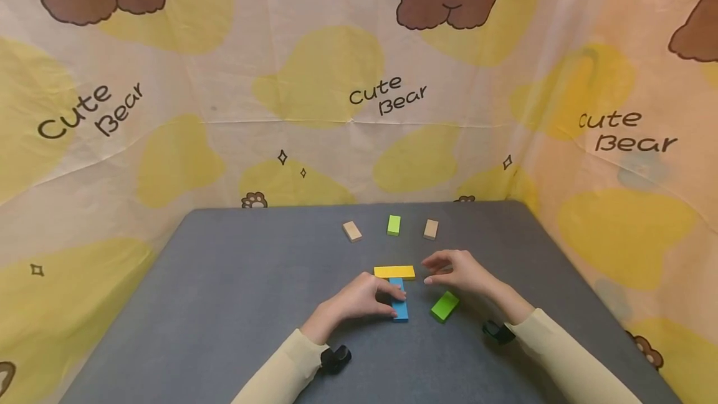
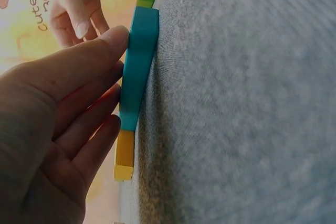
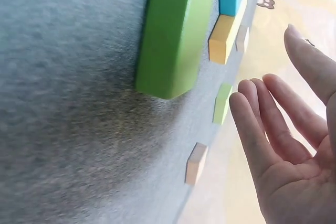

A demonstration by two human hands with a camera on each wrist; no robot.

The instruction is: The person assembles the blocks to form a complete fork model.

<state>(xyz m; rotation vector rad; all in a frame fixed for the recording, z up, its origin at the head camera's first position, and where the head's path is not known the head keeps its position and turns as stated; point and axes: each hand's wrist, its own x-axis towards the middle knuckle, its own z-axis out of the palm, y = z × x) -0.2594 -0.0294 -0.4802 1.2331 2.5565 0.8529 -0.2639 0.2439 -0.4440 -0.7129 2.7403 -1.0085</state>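
Observation:
A blue block (image 1: pixel 399 304) lies lengthwise on the table, its far end against the middle of a crosswise yellow block (image 1: pixel 394 272). My left hand (image 1: pixel 364 297) rests on the blue block from above. Thumb and fingertips touch its upper side, spaced apart along its length, as the left wrist view shows. To the right of the yellow block my right hand (image 1: pixel 461 270) hovers over the table with fingers loosely bent and nothing between them. Nearest to it is a green block (image 1: pixel 445 307), lying at a slant on the near side, apart from the hand.
Farther back lie a wooden block (image 1: pixel 352 231), a light green block (image 1: pixel 394 225) and another wooden block (image 1: pixel 430 229), spaced in a row. The grey table (image 1: pixel 252 279) ends at a bear-print cloth (image 1: pixel 314 161) at the back and sides.

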